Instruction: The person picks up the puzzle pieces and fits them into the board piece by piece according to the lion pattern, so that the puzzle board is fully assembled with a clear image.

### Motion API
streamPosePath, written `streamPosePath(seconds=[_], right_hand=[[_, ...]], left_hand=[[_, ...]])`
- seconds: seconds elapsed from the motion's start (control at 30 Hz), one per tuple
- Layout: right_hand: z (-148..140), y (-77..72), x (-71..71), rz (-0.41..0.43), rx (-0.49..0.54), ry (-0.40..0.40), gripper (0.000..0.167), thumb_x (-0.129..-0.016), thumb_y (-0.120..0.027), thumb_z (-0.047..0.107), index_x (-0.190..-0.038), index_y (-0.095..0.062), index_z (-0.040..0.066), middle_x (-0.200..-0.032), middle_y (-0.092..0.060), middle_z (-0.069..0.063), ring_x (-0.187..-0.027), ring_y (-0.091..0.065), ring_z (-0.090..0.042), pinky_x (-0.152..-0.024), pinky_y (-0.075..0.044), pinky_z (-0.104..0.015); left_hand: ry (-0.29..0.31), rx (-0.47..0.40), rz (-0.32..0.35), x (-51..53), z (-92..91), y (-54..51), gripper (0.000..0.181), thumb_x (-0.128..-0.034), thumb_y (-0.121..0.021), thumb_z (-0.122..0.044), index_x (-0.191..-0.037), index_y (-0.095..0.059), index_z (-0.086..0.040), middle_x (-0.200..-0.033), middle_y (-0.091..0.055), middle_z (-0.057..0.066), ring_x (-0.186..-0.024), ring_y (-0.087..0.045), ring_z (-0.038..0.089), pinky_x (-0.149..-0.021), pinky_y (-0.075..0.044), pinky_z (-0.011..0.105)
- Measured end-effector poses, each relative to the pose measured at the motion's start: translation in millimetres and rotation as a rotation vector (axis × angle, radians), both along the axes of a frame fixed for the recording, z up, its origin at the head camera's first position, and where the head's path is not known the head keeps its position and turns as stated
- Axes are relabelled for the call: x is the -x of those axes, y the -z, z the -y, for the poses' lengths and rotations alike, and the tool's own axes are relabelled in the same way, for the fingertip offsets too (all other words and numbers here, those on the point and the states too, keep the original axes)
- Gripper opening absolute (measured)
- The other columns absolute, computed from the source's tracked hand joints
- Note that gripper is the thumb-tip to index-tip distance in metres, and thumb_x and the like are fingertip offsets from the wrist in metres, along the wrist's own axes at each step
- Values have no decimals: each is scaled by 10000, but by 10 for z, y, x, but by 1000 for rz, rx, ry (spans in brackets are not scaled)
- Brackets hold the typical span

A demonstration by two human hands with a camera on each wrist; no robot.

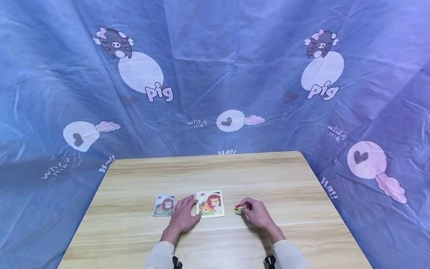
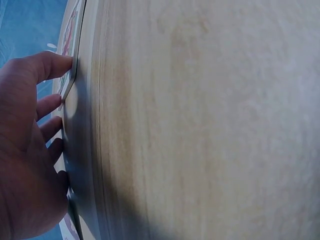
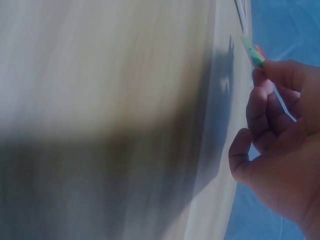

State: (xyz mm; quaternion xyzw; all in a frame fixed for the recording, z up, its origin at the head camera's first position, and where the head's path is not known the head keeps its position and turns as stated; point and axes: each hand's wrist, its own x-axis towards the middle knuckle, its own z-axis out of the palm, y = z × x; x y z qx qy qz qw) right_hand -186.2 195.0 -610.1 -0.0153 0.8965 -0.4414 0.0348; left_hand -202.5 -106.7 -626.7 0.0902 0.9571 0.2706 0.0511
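Observation:
A puzzle board (image 1: 223, 210) with a pale border lies at the middle of the table; it bears a lion picture with a pale patch at its lower right. My left hand (image 1: 184, 215) rests spread at the board's left side, thumb touching its edge. In the left wrist view that same left hand (image 2: 30, 145) has its fingertips near the tabletop. To the right of the board, my right hand (image 1: 258, 213) pinches a small green and red puzzle piece (image 1: 239, 210) between thumb and fingers. The right wrist view shows the puzzle piece (image 3: 253, 52) held tilted, partly hidden by the fingertips.
A picture card (image 1: 162, 206) with a similar lion scene lies left of my left hand, partly covered by it. The wooden table (image 1: 208, 172) has its far edge against a blue printed cloth (image 1: 201, 86), which also hangs at both sides.

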Motion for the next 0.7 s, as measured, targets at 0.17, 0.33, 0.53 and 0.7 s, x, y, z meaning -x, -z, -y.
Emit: streamPosePath(seconds=[0.17,0.33,0.53,0.7], right_hand=[[156,22,43,-4,23,-62,126,-841,-647,18,-901,-659,127,-846,-692,15,-648,-538,-64,-569,-475,-194],[300,-5,63,0,47,-105,115,-846,-642,31,-923,-665,115,-791,-653,8,-618,-531,-61,-549,-476,-197],[482,12,108,-30,46,-136,129,-838,-638,38,-917,-680,132,-772,-642,51,-667,-548,-47,-606,-489,-190],[590,69,161,-57,2,-117,137,-819,-634,51,-895,-691,151,-748,-632,87,-677,-541,-26,-654,-474,-185]], left_hand=[[3,8,-6,7,2,23,548,-774,-691,-377,-1280,-583,-196,-1508,-427,31,-1369,-379,318,-1077,-266,618],[1,9,-9,8,6,28,555,-770,-691,-381,-1282,-582,-195,-1507,-429,31,-1364,-384,317,-1070,-275,616],[1,8,-10,11,6,46,564,-774,-685,-386,-1292,-577,-192,-1513,-422,28,-1358,-386,316,-1071,-284,598],[1,3,-10,14,-1,50,562,-778,-690,-386,-1293,-577,-191,-1513,-422,28,-1363,-382,316,-1076,-278,598]])
